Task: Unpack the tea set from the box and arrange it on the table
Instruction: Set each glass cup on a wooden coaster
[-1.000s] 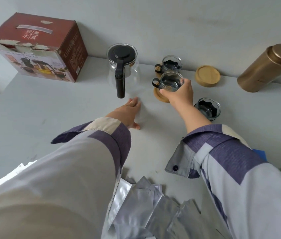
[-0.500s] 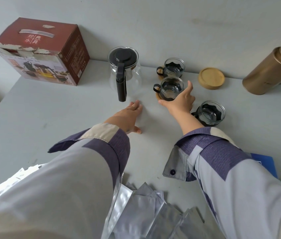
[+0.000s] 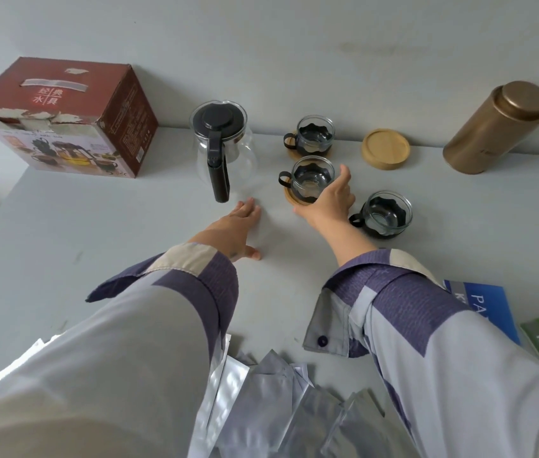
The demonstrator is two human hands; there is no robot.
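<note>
The right hand [image 3: 327, 203] has its fingers spread loosely, thumb touching the middle glass cup [image 3: 311, 180] on its bamboo coaster [image 3: 291, 198]. The left hand [image 3: 235, 226] lies flat on the tabletop [image 3: 96, 226], fingers just short of the glass teapot [image 3: 222, 150].

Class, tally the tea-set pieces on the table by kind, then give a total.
Glass teapot: 1
Glass cups: 3
Wooden coasters: 3
Total: 7

box [image 3: 63, 117] left | teapot [image 3: 223, 150] middle | cups [image 3: 312, 176] right (canister [image 3: 496, 127] farthest)
</note>
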